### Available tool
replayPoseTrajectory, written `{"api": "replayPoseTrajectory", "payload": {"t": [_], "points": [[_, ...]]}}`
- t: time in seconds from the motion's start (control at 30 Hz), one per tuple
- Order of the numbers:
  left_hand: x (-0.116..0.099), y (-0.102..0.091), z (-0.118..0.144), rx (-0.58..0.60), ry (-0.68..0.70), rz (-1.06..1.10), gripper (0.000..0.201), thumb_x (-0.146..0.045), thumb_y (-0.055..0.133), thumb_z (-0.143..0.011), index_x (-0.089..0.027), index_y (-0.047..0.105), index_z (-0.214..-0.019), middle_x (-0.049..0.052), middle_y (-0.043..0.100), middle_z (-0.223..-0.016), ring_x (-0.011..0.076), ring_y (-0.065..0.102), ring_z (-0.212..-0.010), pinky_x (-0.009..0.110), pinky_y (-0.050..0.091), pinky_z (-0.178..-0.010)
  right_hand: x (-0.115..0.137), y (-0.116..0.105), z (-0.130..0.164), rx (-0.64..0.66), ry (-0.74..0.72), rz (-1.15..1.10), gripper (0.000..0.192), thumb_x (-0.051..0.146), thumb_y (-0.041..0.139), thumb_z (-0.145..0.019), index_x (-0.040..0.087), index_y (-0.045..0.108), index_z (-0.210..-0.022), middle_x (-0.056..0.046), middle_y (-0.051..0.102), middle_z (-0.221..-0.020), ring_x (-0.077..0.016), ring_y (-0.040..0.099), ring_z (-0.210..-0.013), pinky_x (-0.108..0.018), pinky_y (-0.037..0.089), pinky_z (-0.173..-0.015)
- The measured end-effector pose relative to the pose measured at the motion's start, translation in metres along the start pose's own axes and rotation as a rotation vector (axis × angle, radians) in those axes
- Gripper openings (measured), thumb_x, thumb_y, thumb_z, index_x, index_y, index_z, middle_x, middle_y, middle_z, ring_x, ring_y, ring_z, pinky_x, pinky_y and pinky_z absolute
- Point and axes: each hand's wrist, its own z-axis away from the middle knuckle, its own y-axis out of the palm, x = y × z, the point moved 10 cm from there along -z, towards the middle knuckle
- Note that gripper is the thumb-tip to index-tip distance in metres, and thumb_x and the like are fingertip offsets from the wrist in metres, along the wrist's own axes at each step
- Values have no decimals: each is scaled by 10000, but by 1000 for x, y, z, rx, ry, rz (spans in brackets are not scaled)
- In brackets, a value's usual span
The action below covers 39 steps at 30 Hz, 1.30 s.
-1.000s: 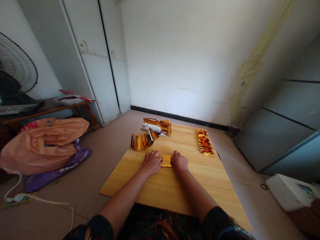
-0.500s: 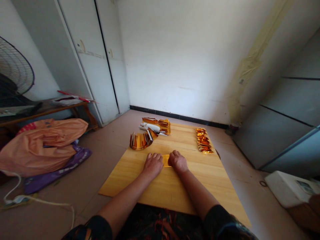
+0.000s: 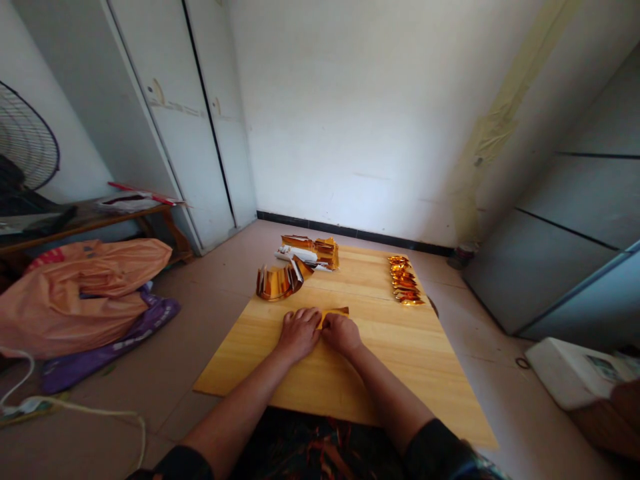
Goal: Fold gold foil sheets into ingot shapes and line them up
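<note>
- Around the hands, a wooden board (image 3: 400, 360) fills the lower middle of the frame, lying on a tiled floor.
- Toward the board's upper left corner stands a curved fan of gold foil sheets (image 3: 277, 282), and just behind it a stack of gold paper (image 3: 314, 251) with a white wrapper.
- At the upper right of the board a row of folded gold pieces (image 3: 405, 281) runs away from the viewer, well apart from the hands.
- Left of the board lie an orange plastic bag (image 3: 85, 287) on a purple one, with a fan (image 3: 25, 147) at the far left edge and a white cupboard (image 3: 165, 113) behind.
- Nothing lies between the hands and the foil fan.
- Both forearms reach in from the bottom edge and meet at the middle of the board.
- Left hand (image 3: 299, 331) lies palm down, fingers together and pressed flat on the sheet's left end.
- Right hand (image 3: 341, 333) is curled beside it, fingertips pinching the gold sheet (image 3: 336, 311); the exact grip is hard to see.
- That gold sheet sits at the board's centre, its long axis running left to right, its right end lifted and pointing to the upper right.
</note>
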Motion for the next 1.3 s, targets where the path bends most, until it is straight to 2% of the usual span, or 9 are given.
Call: {"api": "replayPoseTrajectory", "payload": {"t": [0.17, 0.5, 0.8, 0.93, 1.07, 1.17, 1.23, 1.3], "points": [[4, 6, 2, 11, 18, 3, 405, -250, 402, -882, -308, 451, -1280, 28, 465, -1383, 241, 395, -1236, 462, 272, -992, -8, 5, -6, 20, 29, -69, 125, 250, 584, -739, 228, 668, -829, -14, 696, -858, -138, 616, -762, -204, 373, -598], [5, 10, 1, 64, 3, 18, 434, -257, 415, -867, -314, 438, -1296, 26, 426, -1421, 246, 366, -1274, 492, 249, -1024, -22, 0, -8, 83, 121, -101, 104, 174, 617, -696, 213, 692, -755, -38, 717, -820, -156, 647, -751, -197, 402, -584], [5, 10, -1, 84, -5, 20, 452, -254, 423, -856, -336, 439, -1300, 19, 426, -1421, 244, 370, -1262, 480, 253, -1022, -76, -11, 4, 67, 229, -149, 125, 110, 603, -660, 200, 683, -694, -24, 710, -763, -150, 641, -736, -184, 394, -574], [6, 10, -2, 88, -9, 24, 450, -263, 420, -852, -335, 445, -1296, 11, 428, -1422, 242, 378, -1257, 480, 260, -1015, -91, -17, 3, 7, 235, -203, 132, 105, 581, -663, 190, 673, -704, -12, 697, -750, -141, 625, -733, -189, 403, -606], [6, 9, -2, 58, -5, 21, 446, -263, 426, -846, -336, 455, -1285, 4, 437, -1413, 241, 385, -1253, 475, 269, -1009, -82, -31, 4, -173, 166, -263, 267, 115, 585, -670, 191, 655, -916, -13, 670, -891, -132, 605, -780, -193, 430, -664], [7, 9, -2, 57, -10, 16, 461, -261, 438, -836, -336, 458, -1290, 10, 442, -1408, 242, 382, -1251, 468, 266, -1014, -57, -51, 13, -320, -6, -190, 341, 107, 542, -709, 193, 618, -1030, -51, 609, -1053, -155, 573, -919, -224, 439, -774], [8, 10, -2, 59, -14, 17, 468, -257, 440, -832, -338, 461, -1293, 11, 446, -1405, 242, 382, -1248, 466, 263, -1017, -36, -58, 22, -342, -163, -92, 381, 131, 561, -719, 209, 598, -1090, -71, 561, -1152, -192, 511, -1054, -276, 412, -877], [9, 10, -2, 63, -16, 21, 467, -260, 442, -829, -344, 469, -1288, 8, 450, -1402, 244, 384, -1246, 467, 264, -1016, -24, -56, 29, -306, -271, 20, 429, 197, 609, -730, 237, 575, -1156, -83, 488, -1280, -234, 441, -1143, -342, 370, -936]]}}
